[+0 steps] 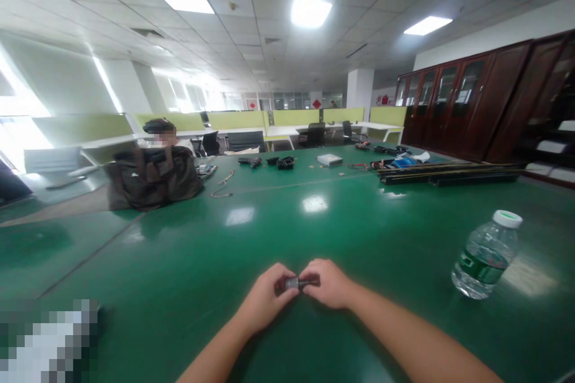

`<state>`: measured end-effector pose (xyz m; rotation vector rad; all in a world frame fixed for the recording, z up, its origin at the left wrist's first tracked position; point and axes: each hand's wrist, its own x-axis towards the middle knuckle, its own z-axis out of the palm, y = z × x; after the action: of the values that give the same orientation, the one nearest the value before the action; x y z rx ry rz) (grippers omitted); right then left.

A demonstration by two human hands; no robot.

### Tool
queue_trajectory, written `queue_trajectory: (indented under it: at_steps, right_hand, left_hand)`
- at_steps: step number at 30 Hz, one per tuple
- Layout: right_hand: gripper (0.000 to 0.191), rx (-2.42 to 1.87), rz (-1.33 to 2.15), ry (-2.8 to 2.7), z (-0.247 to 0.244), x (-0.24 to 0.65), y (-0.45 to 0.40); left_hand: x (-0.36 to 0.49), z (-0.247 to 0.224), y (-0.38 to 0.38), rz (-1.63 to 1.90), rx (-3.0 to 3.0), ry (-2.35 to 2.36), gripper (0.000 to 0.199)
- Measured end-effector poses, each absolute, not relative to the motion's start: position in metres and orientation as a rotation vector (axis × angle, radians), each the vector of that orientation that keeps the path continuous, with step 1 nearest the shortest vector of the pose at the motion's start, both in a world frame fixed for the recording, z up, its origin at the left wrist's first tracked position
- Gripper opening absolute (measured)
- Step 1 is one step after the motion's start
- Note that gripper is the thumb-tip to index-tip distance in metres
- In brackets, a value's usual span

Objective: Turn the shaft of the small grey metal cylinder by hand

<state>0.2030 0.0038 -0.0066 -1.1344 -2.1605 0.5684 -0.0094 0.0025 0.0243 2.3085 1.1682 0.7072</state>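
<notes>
Left grip [268, 294]: thumb and fingers curled in, pinching the thicker end of a small metal part [291, 282].
Right grip [330, 285]: pinching the slimmer end of that same piece, fingertips just beside those of the other hand.
Green counter [215, 239]: broad and glossy, catching bright patches from the ceiling lamps [311, 11].
Water bottle [483, 260]: clear plastic, white cap, green label, standing well to the right of the hands.
Left side: a dark bag [155, 179] on the counter, a person [162, 136] partly hidden behind it.
Far side: a pale cable [221, 188], a white box [329, 160] and, further right, long dark bars [449, 174] lying by a blue item [405, 162].
Near left corner: something pale [47, 344], blocked out in squares; I cannot tell what.
Room: yellow-green partitions [296, 117] at the back, dark wooden cabinets [467, 99] along the right, pale blinds [49, 66] on the left.
Metal part, place: between the two hands, over the near middle of the counter.
Metal part, look: light grey and rounded at the left, narrowing to a darker stem at the right; finer detail is too small to read.
</notes>
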Motion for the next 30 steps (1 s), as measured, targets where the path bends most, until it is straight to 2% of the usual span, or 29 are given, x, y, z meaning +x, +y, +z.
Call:
queue_trajectory:
  at_steps: [19, 30]
  right_hand:
    - [0.018, -1.068, 0.502, -2.187, -0.0069, 0.2045, 0.0037]
    - [0.014, -1.011, 0.462, -2.230, -0.0133, 0.2105, 0.0085]
  left_hand:
    - [-0.0075, 0.0269, 0.0012, 0.671, 2.266, 1.135, 0.021]
    - [-0.0068, 0.0185, 0.0060, 0.679, 2.203, 1.148, 0.018]
